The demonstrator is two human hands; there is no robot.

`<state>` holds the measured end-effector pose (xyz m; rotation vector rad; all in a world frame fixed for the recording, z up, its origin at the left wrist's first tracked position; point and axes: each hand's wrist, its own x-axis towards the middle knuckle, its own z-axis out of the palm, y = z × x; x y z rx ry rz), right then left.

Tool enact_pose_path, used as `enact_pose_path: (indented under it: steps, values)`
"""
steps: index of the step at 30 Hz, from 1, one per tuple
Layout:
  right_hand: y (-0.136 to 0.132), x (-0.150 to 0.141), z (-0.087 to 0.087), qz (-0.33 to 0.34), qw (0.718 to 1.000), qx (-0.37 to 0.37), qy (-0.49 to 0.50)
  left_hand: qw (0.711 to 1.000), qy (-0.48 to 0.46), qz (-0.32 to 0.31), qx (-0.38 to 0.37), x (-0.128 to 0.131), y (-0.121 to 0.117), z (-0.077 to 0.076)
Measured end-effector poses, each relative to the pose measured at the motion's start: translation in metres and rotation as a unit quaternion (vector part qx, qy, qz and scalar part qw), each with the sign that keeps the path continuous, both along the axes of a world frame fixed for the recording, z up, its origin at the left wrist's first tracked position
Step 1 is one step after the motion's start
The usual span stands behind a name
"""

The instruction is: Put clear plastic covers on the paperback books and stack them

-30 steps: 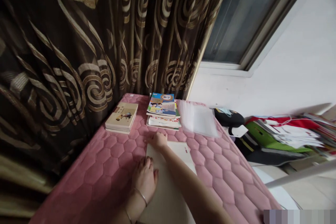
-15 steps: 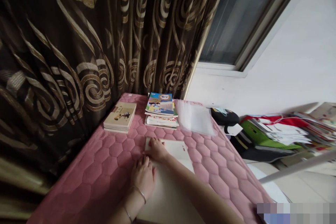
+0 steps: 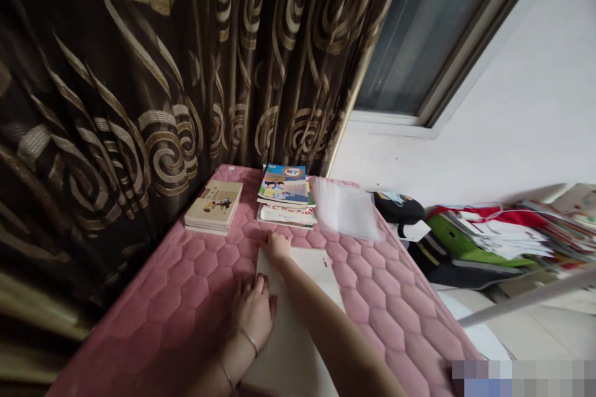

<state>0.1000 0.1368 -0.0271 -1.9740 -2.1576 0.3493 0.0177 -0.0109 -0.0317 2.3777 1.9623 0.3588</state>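
Note:
A long, pale book or booklet (image 3: 298,335) with a small red mark near its upper right corner lies flat on the pink quilted mattress (image 3: 200,291). Whether a cover or pages face up, I cannot tell. My left hand (image 3: 255,310), with thin bangles at the wrist, rests flat on its left edge, fingers apart. Farther up, my right hand (image 3: 276,245) is at the top left corner, its fingers bent and pressed together over the edge. My right forearm crosses the book and hides part of it.
Beyond stand a stack of tan booklets (image 3: 214,206), a stack of textbooks with a blue cover on top (image 3: 285,185), and clear plastic sleeves (image 3: 349,209). A patterned curtain (image 3: 177,105) hangs at left. Bags and papers (image 3: 498,232) lie off the right side.
My right hand has slid a little farther away along the left edge to the top corner. My left hand stays nearly in place, now slightly apart from the right.

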Motion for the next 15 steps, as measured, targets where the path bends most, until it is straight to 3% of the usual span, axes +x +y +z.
enact_pose_path:
  steps: [4,8,12,15]
  values:
    - [-0.038,0.022,0.001,0.055,0.998,0.021,-0.002,1.000,0.005,-0.002,-0.003,0.000,0.000,0.004]
    - [-0.088,0.083,-0.001,0.182,0.983,-0.003,0.036,1.000,0.006,-0.006,-0.001,-0.002,0.001,0.007]
    - [-0.130,0.138,-0.006,0.086,0.996,-0.002,0.024,1.000,0.029,0.004,-0.008,0.006,0.004,0.007]
    - [-0.144,0.150,-0.008,0.058,0.998,0.009,0.037,0.999,0.043,-0.015,-0.027,0.028,0.006,0.007]
